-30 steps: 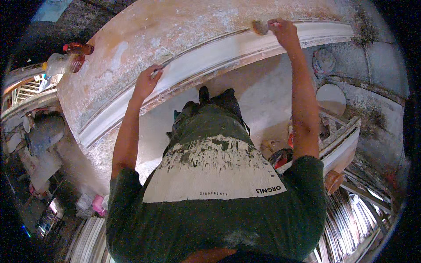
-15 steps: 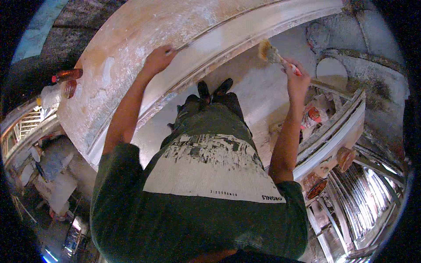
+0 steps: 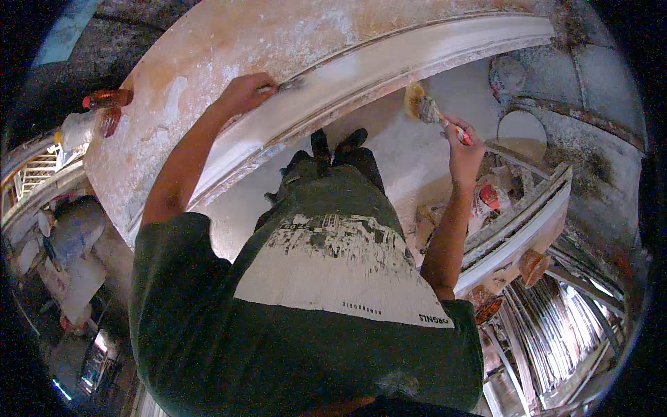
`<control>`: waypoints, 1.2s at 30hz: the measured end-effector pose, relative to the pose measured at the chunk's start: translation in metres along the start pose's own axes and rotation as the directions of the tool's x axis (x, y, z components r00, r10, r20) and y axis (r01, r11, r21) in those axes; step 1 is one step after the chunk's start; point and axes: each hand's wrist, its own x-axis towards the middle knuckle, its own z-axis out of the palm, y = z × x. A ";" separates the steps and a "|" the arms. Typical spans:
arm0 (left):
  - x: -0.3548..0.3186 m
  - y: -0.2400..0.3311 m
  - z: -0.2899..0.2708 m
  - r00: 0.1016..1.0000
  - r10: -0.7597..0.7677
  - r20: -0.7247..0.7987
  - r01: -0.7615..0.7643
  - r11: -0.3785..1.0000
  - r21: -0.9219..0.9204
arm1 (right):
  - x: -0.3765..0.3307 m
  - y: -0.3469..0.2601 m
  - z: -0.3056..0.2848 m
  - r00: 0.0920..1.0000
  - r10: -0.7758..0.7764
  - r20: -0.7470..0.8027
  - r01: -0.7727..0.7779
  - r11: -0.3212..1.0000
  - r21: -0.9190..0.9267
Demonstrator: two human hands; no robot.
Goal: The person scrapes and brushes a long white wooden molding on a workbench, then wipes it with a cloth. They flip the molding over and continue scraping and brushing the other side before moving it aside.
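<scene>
Brush (image 3: 429,110) is gripped by right hand (image 3: 466,154), blade (image 3: 291,85) — seemingly — by left hand (image 3: 244,95). Along moulding (image 3: 340,73), even contact is advised.

tool (image 3: 291,85), L fingers (image 3: 265,80): part. hid | brush handle (image 3: 462,136): part. hid, R fingers (image 3: 472,130) | brown panel (image 3: 299,35): top cut off

The board (image 3: 229,42) in front of me is mottled orange-tan, blotched with white; along its near edge the moulding (image 3: 347,73) shows creamy white. By its left edge, a bottle (image 3: 111,99) glows reddish-brown. The brush (image 3: 429,111) has yellowish bristles and a red-and-white handle. Ragged dark patterning streaks the dark green shirt's (image 3: 278,354) cream panel (image 3: 326,281).
</scene>
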 end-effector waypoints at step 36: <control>-0.090 0.005 0.016 0.935 -0.289 -0.208 0.273 0.957 -0.103 | 0.069 -0.086 0.103 0.914 -0.312 0.260 0.380 0.881 -0.280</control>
